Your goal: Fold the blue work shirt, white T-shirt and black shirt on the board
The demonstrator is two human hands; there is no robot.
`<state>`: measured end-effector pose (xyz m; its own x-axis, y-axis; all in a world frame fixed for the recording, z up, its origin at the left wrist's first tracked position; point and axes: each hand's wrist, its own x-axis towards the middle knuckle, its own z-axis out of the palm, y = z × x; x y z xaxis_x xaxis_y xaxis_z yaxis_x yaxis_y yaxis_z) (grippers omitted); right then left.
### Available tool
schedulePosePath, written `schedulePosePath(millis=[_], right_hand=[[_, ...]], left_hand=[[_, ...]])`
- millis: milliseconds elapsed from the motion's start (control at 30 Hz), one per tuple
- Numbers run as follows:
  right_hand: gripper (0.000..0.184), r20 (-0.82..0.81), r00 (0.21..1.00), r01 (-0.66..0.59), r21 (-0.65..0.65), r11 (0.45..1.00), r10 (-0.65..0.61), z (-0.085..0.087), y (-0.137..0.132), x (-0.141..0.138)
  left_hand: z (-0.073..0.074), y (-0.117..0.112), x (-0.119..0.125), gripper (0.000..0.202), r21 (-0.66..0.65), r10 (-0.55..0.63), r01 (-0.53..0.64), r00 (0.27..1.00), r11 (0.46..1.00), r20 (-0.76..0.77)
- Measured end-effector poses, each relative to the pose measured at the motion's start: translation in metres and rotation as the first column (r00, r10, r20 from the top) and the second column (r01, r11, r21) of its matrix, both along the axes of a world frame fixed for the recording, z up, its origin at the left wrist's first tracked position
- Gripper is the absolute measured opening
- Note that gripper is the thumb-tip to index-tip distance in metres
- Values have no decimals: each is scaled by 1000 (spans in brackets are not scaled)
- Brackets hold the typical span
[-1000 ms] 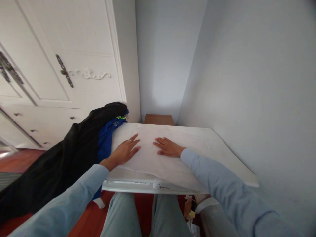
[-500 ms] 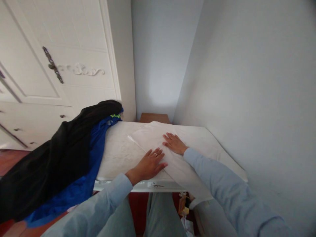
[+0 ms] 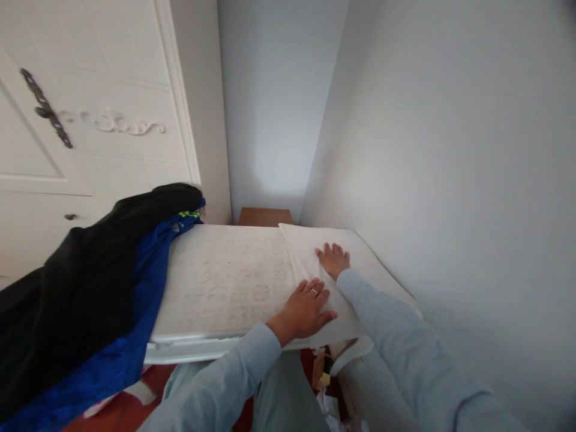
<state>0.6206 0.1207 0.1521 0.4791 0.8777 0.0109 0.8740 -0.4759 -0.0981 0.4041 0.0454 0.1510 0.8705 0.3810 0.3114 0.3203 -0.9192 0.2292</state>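
Note:
A folded white cloth (image 3: 310,264) lies along the right side of a white padded board (image 3: 225,282), close to the wall. My left hand (image 3: 306,309) presses flat on the cloth's near end, fingers spread, a ring on one finger. My right hand (image 3: 333,259) lies flat on the cloth further back, fingers stretched out. Both arms wear light blue sleeves. Neither hand holds anything.
A black garment (image 3: 76,282) and a blue garment (image 3: 121,324) hang over the board's left end. A white wardrobe (image 3: 103,108) stands at the left, a grey wall (image 3: 450,180) at the right. A brown wooden piece (image 3: 264,216) sits behind the board. Small items (image 3: 321,375) lie below the board.
The white cloth has slid from the board's middle to its right side with both hands on it. My left hand moved right and nearer; the view turned rightward.

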Motion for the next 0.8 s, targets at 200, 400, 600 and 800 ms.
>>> schedulePosePath(millis=[200,400,600,800], right_hand=[[78,-12,989,150,9,989,-150,0,-15,20],[75,45,989,142,40,989,-144,-5,-35,34],[76,45,989,142,12,990,-142,-6,-35,27],[76,45,990,134,29,991,-136,-4,-29,22]], left_hand=[[-4,0,7,65,5,-39,39,999,999,-32],[-4,-10,14,75,34,-96,98,994,995,-60],[-5,-16,1,85,45,-110,116,987,992,-116],[-2,-19,-8,88,30,-134,139,982,990,-132]])
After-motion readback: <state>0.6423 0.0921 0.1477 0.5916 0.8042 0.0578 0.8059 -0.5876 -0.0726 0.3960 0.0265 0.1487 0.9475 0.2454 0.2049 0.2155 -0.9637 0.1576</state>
